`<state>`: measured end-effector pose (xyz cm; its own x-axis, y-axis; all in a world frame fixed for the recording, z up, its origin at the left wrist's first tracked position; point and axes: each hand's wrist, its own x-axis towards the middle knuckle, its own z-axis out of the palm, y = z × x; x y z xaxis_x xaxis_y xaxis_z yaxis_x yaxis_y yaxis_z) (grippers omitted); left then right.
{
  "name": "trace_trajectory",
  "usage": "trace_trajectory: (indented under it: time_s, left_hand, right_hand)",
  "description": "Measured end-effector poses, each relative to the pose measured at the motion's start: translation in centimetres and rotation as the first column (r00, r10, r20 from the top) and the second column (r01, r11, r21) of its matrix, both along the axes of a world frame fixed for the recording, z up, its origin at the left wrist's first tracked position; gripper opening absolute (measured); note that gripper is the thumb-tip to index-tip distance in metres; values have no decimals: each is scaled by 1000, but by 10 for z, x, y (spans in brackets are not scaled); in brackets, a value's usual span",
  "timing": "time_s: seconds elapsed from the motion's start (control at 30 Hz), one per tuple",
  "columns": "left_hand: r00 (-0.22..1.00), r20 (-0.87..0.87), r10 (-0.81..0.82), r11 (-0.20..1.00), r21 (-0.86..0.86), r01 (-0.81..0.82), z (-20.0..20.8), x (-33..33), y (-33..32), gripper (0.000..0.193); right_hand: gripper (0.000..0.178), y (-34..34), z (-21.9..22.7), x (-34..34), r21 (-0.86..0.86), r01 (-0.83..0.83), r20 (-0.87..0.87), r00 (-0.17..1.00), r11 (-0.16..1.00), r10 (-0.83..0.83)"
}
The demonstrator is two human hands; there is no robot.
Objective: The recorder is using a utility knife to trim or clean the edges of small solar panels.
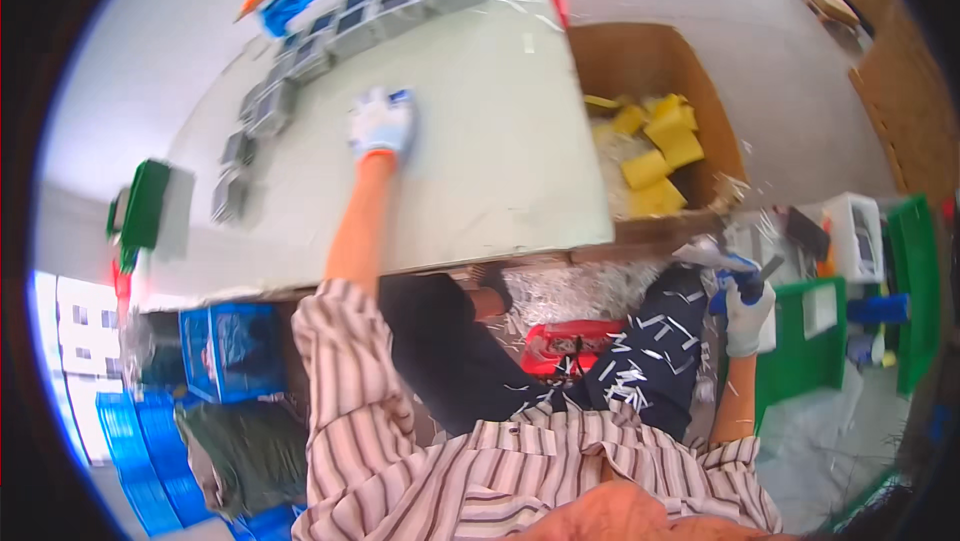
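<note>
My left hand [382,125], in a white glove with an orange cuff, reaches out over the pale tabletop [480,141]. Its fingers look spread and flat, with a patch of blue at one fingertip; whether that is glove or a small thing is unclear. Grey blocks with dark tops [357,21] stand in a curved row beyond and left of it. Down at my right side, my right hand [748,316], gloved too, is closed around something blue and dark, too blurred to name. A crumpled whitish piece [712,253] shows just beyond its fingers.
Right of the table stands a cardboard box [655,46] with yellow pieces [660,156]. Green crates [810,341] and a white bin [853,238] are at my right. A blue crate [230,351] sits at lower left. White strips litter my trousers [640,361]; a red container [565,346] lies between my legs.
</note>
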<state>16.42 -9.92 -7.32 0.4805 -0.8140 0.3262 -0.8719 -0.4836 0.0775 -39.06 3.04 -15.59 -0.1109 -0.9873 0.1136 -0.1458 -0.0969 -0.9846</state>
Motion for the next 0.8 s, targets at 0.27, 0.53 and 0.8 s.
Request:
trace_trajectory:
  time_s: [0.27,0.53,0.8]
  left_hand:
    - [560,-164,-812,577,-81,813,36,-160,83,50]
    - [631,-142,-763,642,-54,765,30,-210,90,53]
    - [620,-135,-773,635,-193,748,26,-249,114,46]
  right_hand:
    - [25,7,-4,-179,620,295,-484,873,727,59]
    - [31,15,-22,-170,620,269,-571,799,737,189]
    - [32,4,2,6,53,93,-469,882,994,-57]
